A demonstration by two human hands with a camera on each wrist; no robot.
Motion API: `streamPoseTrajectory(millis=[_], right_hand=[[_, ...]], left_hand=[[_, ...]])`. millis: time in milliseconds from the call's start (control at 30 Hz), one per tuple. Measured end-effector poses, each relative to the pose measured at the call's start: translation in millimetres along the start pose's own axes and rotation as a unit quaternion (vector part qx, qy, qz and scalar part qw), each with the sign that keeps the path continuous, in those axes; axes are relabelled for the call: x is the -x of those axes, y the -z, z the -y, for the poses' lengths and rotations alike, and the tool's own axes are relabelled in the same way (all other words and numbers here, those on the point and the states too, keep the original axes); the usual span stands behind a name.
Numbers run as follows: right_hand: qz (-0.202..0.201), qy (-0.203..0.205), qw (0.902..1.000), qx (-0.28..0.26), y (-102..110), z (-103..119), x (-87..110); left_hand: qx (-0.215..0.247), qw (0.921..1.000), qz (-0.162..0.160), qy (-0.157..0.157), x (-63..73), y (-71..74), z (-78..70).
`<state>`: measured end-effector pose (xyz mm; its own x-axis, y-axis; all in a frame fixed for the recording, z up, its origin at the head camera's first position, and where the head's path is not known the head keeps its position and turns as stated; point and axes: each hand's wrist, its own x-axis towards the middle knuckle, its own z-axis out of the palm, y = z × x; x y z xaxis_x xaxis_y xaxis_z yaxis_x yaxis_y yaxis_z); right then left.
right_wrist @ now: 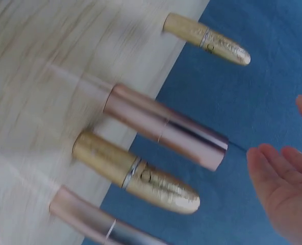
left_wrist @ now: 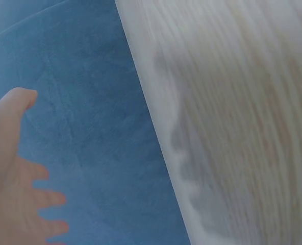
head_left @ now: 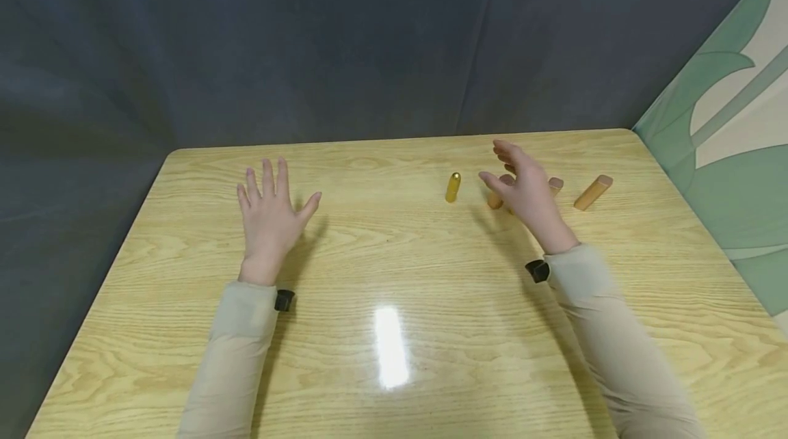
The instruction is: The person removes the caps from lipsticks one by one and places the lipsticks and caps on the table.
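Observation:
My left hand (head_left: 269,220) hovers over the left part of the table, fingers spread and holding nothing; the left wrist view shows its thumb and fingertips against blue cloth. The right hand (head_left: 526,193) is held above several upright lipstick tubes, its fingers loosely bent and nothing between them. Left of it stands a gold round-tipped lipstick tube (head_left: 453,187). A rose-gold lipstick tube (right_wrist: 166,127) stands nearest the right fingertips, apart from them. Beside it are a second gold tube (right_wrist: 135,171), mostly covered by the hand in the head view, and another rose-gold tube (right_wrist: 105,217).
At the far right stands one more rose-gold tube (head_left: 594,193). The wood-grain table (head_left: 369,254) ends at a dark blue cloth (head_left: 320,42) behind. A green and white leaf-patterned cloth (head_left: 739,172) hangs along the right side.

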<state>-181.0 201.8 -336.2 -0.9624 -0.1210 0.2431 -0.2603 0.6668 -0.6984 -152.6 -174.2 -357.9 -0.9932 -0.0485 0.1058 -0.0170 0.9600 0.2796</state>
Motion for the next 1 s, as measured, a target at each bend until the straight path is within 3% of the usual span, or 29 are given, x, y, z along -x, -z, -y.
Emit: streamPoseTrajectory(millis=[267,467,633,800,1000], right_hand=[[0.016,-0.020,0.9992,-0.031,-15,1,-5.1],[0.033,-0.028,0.9985,-0.035,-27,-2,-9.0],[0.055,-0.042,0.9972,-0.028,-35,-3,-11.6],[0.072,-0.060,0.9954,-0.023,-41,-4,-12.9],[0.079,-0.080,0.9935,-0.021,-47,-4,-14.9]], left_hand=[[0.044,0.9986,-0.005,-0.028,0.9,-2.6,-5.0],[0.094,0.9945,0.021,-0.042,2.6,-6.8,-6.4],[0.136,0.9891,0.048,-0.031,2.1,-8.7,-8.3],[0.178,0.9801,0.088,-0.012,2.6,-10.6,-11.2],[0.248,0.9610,0.122,-0.003,1.1,-15.1,-12.2]])
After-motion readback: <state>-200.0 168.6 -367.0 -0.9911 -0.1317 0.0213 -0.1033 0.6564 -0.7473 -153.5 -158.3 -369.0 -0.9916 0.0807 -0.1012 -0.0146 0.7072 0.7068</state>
